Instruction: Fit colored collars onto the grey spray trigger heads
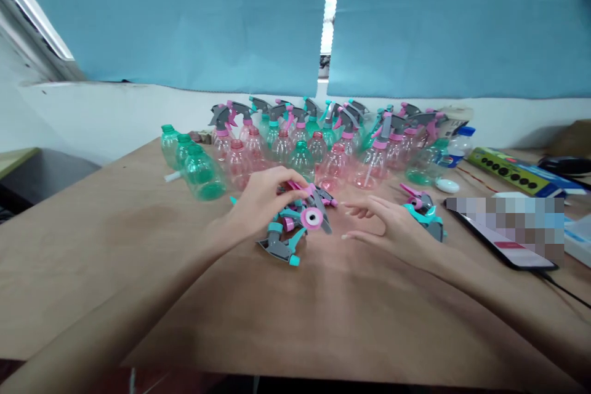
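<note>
Between the fingers of my left hand [272, 194] is a pink and grey spray trigger head [312, 217], its round pink collar turned toward me. Below and beside it lies a small pile of loose trigger heads, with a teal and grey trigger head [279, 245] at the front. My right hand [385, 221] hovers to the right of the held head, fingers apart and nothing in them. Past that hand lies another teal and grey trigger head [427, 218]. Uncapped bottles stand just beyond my hands, among them a pink bottle [335, 167] and a green bottle [302, 161].
Many spray bottles with heads fitted fill the back of the wooden table [184, 295]. Green bottles [201, 173] stand at the left. On the right are a phone [526, 252] with a cable, a white oval object [447, 186], a green box [508, 172] and a blue-capped bottle [460, 146].
</note>
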Demonstrator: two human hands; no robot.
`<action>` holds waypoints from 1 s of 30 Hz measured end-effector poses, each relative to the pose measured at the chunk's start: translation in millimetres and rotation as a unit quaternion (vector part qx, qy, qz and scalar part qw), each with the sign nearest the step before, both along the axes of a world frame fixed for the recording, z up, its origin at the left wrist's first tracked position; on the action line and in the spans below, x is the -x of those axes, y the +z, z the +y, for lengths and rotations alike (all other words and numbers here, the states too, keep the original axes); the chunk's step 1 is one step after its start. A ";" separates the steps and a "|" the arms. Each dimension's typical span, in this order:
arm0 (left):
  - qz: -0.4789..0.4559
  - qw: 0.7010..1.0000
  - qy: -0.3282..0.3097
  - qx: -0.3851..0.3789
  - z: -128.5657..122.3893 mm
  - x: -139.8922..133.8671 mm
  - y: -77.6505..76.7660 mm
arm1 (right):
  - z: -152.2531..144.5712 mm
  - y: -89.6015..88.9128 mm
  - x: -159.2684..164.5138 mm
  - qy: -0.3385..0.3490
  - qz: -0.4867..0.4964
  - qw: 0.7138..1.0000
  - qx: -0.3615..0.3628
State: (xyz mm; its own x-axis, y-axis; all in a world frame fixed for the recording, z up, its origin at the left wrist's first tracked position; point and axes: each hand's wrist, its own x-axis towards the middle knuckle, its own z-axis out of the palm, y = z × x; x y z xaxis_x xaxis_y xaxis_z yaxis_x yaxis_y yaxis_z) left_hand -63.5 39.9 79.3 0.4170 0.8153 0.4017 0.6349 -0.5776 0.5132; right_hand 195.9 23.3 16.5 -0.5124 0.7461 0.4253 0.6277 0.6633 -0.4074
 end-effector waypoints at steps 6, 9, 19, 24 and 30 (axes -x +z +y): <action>0.002 0.998 -0.051 0.029 -8.3 -44.0 -21.4 | -21.3 -5.3 1.2 0.029 0.041 0.998 -0.045; -0.017 0.996 -0.045 0.081 -11.4 -56.0 -35.2 | -27.1 -16.9 -0.4 0.024 0.074 0.997 -0.031; -0.043 0.999 0.004 0.004 -44.0 -70.1 -80.1 | -22.7 -43.7 -8.3 -0.031 0.120 0.990 0.074; -0.041 0.998 -0.049 0.011 -56.0 -73.9 -86.5 | -25.3 -40.0 -8.1 -0.032 0.120 0.985 0.118; -0.059 0.992 -0.065 0.092 -50.2 -74.4 -87.9 | -31.4 -37.1 -4.4 0.029 0.120 0.980 0.159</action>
State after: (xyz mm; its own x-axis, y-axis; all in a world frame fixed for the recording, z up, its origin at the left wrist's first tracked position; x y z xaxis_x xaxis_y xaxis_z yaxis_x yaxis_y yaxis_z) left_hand 10.9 -10.3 -8.6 0.4823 0.8217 0.3035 0.4897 -0.5402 0.6843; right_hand 200.3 -8.1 -20.6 -0.4713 0.8333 0.2890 0.4545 0.5103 -0.7301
